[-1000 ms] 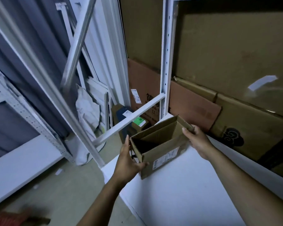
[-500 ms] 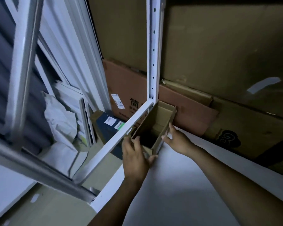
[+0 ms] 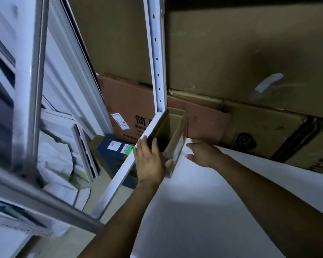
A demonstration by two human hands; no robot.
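Note:
A small open-topped cardboard box [image 3: 172, 135] stands on the white shelf board [image 3: 203, 211], in its far left corner against the white upright post [image 3: 158, 58]. My left hand [image 3: 150, 162] grips the box's near end, fingers over the rim and thumb on its right side. My right hand [image 3: 203, 154] hovers just right of the box with fingers spread, apart from it.
Large flattened cardboard boxes [image 3: 250, 62] lean along the back of the shelf. A white side rail [image 3: 125, 170] runs along the shelf's left edge. Below on the floor lie a blue box [image 3: 113, 155] and white packaging [image 3: 54, 161]. A grey metal frame [image 3: 34, 90] stands at left.
The box has been turned and pushed deeper into the shelf corner. My right hand has let go of it and drawn slightly away; my left hand still holds the near end.

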